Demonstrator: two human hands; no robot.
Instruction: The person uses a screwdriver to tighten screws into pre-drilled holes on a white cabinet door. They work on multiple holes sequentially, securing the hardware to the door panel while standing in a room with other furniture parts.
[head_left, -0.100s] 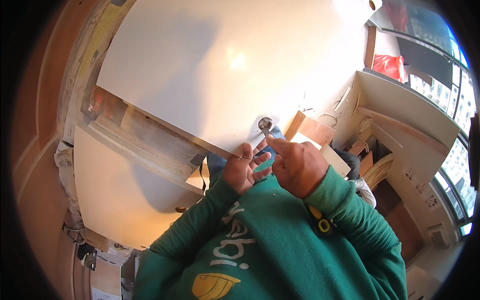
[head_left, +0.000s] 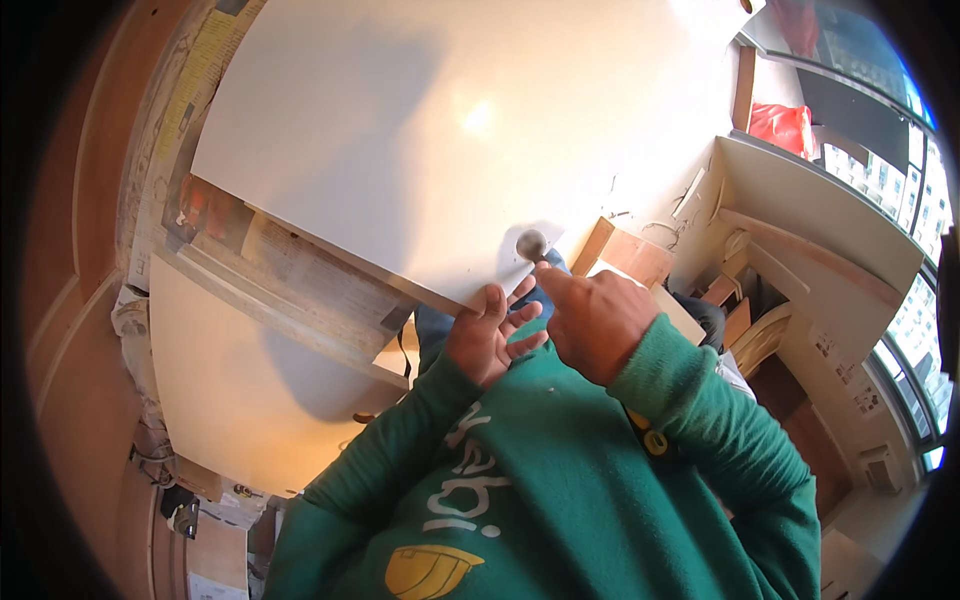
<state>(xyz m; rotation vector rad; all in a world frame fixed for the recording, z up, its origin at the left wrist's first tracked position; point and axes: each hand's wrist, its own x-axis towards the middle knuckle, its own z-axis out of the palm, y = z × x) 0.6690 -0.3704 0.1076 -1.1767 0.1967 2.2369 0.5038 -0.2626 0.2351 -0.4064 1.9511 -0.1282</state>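
Observation:
A large white board (head_left: pixel 330 120) slants across the view, its near corner by my hands. Close to that corner is a round cup hole, where the grey round cup of what looks like a cabinet hinge (head_left: pixel 532 245) shows, its narrow arm running to my right fingertips. My right hand (head_left: pixel 600 315) pinches that arm, with the index finger stretched along it; the grip itself is partly hidden. My left hand (head_left: pixel 485 340) rests its thumb at the board's near edge, the other fingers spread below the corner.
A second white board (head_left: pixel 250 380) with a round hole lies at lower left. Wooden boxes (head_left: pixel 635 258) and offcuts stand to the right of my hands. A red bag (head_left: pixel 782 128) sits near the window, and a yellow-handled tool (head_left: pixel 653 440) is by my right sleeve.
The hinge cup has turned at the hole: its metal inside showed before, now a smooth grey round face does. My right hand has shifted slightly; my left hand stays at the edge.

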